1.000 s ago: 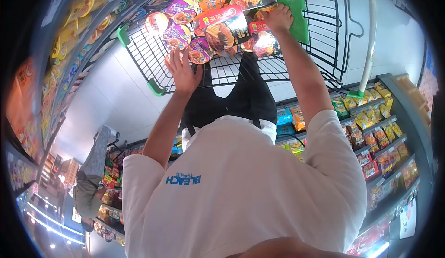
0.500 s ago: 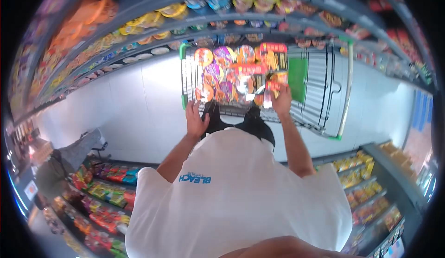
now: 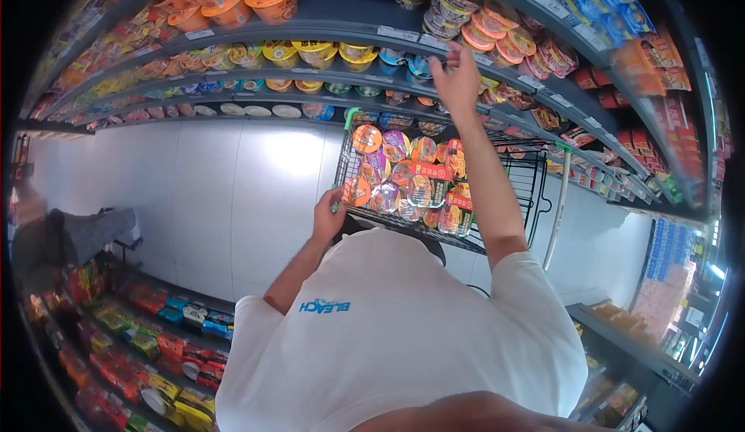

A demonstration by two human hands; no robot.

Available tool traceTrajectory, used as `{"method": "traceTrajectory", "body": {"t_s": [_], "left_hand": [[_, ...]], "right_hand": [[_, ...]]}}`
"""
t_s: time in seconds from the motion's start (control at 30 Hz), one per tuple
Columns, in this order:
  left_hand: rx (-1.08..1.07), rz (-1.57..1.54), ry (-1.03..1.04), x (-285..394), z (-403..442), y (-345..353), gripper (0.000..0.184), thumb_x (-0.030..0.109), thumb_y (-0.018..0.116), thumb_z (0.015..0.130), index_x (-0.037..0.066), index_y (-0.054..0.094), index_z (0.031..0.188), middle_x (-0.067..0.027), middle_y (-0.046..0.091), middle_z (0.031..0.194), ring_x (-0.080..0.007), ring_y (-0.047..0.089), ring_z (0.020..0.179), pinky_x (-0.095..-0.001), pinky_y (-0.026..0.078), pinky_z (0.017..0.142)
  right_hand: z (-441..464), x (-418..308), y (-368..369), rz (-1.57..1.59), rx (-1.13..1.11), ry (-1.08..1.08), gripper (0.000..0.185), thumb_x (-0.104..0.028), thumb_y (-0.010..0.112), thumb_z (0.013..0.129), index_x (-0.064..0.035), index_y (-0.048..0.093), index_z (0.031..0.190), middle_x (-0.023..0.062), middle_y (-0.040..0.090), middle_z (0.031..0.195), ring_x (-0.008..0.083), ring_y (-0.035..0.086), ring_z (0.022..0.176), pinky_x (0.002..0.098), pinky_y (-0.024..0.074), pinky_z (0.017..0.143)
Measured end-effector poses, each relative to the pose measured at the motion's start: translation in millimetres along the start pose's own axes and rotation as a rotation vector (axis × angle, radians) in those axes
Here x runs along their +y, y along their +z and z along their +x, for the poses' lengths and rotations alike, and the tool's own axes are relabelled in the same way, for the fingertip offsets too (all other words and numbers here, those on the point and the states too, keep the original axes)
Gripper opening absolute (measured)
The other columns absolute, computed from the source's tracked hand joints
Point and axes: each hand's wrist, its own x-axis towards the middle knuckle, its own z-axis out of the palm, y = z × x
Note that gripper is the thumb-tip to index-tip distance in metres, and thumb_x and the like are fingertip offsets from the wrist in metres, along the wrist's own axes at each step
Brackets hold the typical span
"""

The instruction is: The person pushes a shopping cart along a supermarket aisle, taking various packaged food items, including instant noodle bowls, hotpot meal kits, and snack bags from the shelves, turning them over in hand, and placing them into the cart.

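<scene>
My left hand (image 3: 330,213) is closed round the near left corner of the shopping cart (image 3: 347,138), where a bit of green shows between the fingers. Inside the cart lie several round instant-noodle bowls, among them an orange one (image 3: 367,138) and a purple one (image 3: 396,145), beside red and black boxed packs (image 3: 431,183). My right hand (image 3: 456,79) is raised beyond the cart, in front of the shelf edge. Its fingers are apart and nothing shows in them. Nearest to it are blue-lidded bowls (image 3: 420,67) and stacked pink-orange bowls (image 3: 490,28).
Curved shelves (image 3: 334,24) of noodle bowls run across the top, with large orange tubs (image 3: 270,1) at upper left. Behind me stand racks of bagged goods (image 3: 174,350). A person (image 3: 43,253) is at the far left. The pale floor (image 3: 209,191) shows beside the cart.
My right hand has left the packs in the cart and moved up to the shelf. My left hand has closed on the cart's corner. The view has shifted, showing more shelf.
</scene>
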Motion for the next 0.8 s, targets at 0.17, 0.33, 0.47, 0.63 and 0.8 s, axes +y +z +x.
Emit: {"method": "traceTrajectory", "body": {"t_s": [0.17,0.33,0.47,0.63,0.8], "left_hand": [[-0.056,-0.069,-0.110,-1.2,6.7,-50.9,0.031,0.004,0.060,0.088,0.000,0.058,0.119,-0.0146,0.069,0.104,-0.0223,0.067,0.098,-0.0332,0.053,0.087],[-0.045,-0.093,-0.035,4.1,32.9,-76.9,0.031,0.004,0.060,0.089,0.000,0.058,0.119,-0.0147,0.069,0.104,-0.0217,0.067,0.097,-0.0337,0.053,0.087],[-0.059,-0.081,-0.016,17.2,46.1,-84.7,0.031,0.005,0.060,0.089,0.001,0.058,0.120,-0.0146,0.069,0.104,-0.0210,0.067,0.096,-0.0336,0.053,0.086],[-0.087,-0.099,0.000,15.9,44.3,-89.1,0.031,0.005,0.060,0.090,0.001,0.058,0.120,-0.0140,0.069,0.104,-0.0206,0.067,0.095,-0.0327,0.052,0.084],[-0.130,-0.121,-0.025,7.6,39.0,-94.8,0.031,0.005,0.060,0.090,0.000,0.058,0.120,-0.0142,0.068,0.104,-0.0203,0.067,0.095,-0.0327,0.052,0.085]], "right_hand": [[50.8,-14.0,7.4,-0.059,0.369,0.054,0.066,-0.023,0.079,0.073,0.0004,0.047,0.125,0.0199,0.059,0.108,0.0322,0.058,0.101,0.0435,0.0479,0.085],[81.0,-16.8,18.7,-0.366,0.274,0.222,0.088,-0.044,0.079,0.071,-0.0087,0.038,0.141,0.0280,0.041,0.133,0.0425,0.052,0.117,0.0473,0.0463,0.094],[89.1,-30.5,16.9,-0.365,0.208,0.357,0.088,-0.045,0.079,0.071,-0.0112,0.039,0.141,0.0321,0.036,0.137,0.0434,0.053,0.116,0.0491,0.0484,0.091],[90.5,-20.0,24.3,-0.464,0.243,0.337,0.086,-0.047,0.078,0.071,-0.0134,0.039,0.141,0.0395,0.031,0.138,0.0459,0.059,0.108,0.0492,0.0501,0.088],[96.4,-14.2,26.4,-0.425,0.219,0.357,0.077,-0.045,0.076,0.075,-0.0124,0.043,0.135,0.0334,0.048,0.128,0.0453,0.062,0.102,0.0496,0.0506,0.085]]}}
